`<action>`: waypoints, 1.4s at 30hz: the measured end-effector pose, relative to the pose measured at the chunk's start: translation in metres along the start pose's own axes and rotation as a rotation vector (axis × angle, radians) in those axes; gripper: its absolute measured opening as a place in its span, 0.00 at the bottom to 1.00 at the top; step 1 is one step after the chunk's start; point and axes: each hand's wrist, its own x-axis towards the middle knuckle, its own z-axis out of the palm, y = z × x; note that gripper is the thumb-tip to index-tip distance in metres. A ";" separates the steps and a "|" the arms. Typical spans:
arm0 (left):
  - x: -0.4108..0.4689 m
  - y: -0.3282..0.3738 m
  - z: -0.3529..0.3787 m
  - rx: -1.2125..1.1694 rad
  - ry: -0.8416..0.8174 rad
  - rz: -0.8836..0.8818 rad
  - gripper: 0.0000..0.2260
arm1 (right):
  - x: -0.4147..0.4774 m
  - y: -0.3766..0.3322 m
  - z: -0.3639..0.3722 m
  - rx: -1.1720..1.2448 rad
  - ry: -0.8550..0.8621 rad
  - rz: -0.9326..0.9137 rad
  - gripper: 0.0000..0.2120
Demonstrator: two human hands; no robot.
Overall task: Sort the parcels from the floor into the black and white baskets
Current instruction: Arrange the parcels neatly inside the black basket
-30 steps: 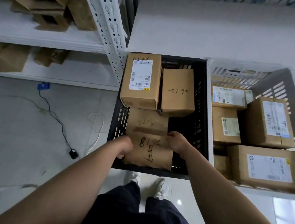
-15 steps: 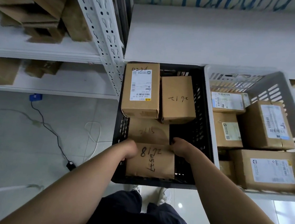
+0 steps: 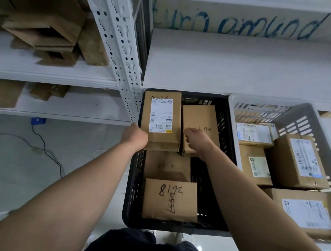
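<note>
Two baskets stand side by side on the floor below the white shelving (image 3: pixel 234 65): the black basket (image 3: pixel 132 192) on the left and the white basket (image 3: pixel 307 124) touching its right wall. The white basket holds several labelled cardboard boxes packed close together. The black basket holds four parcels. At the near end lies the parcel marked 8192 (image 3: pixel 170 200), flat, with no hand on it; beyond it sits a plain parcel (image 3: pixel 167 166), partly under the two at the far end. Those are the labelled parcel (image 3: pixel 162 121) on the left and an unlabelled parcel (image 3: pixel 201 118) beside it. The left hand (image 3: pixel 136 137) rests against the labelled parcel's left edge, fingers hidden behind it, so I cannot tell its grip. The right hand (image 3: pixel 196 136) hovers loosely curled over the unlabelled parcel, holding nothing.
</note>
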 end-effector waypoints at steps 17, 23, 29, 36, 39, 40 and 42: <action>-0.022 0.039 0.010 -0.572 -0.147 -0.010 0.21 | -0.008 0.014 -0.038 0.484 -0.152 0.073 0.31; -0.034 0.047 0.007 -0.925 -0.274 -0.095 0.22 | -0.020 0.019 -0.053 0.574 -0.205 0.047 0.18; -0.032 0.057 0.003 -1.013 0.040 -0.018 0.31 | -0.008 0.037 -0.053 0.466 0.087 0.193 0.16; -0.027 0.049 0.007 -0.834 0.038 0.017 0.36 | 0.012 0.069 -0.039 0.606 0.123 0.409 0.13; -0.023 0.045 0.010 -0.816 0.056 0.031 0.37 | 0.017 0.065 -0.031 0.739 0.120 0.431 0.09; -0.022 0.044 0.010 -0.823 0.062 0.029 0.36 | 0.021 0.063 -0.030 0.772 0.115 0.436 0.10; -0.019 0.043 0.009 -0.829 0.069 0.010 0.35 | 0.029 0.059 -0.028 0.835 0.119 0.423 0.14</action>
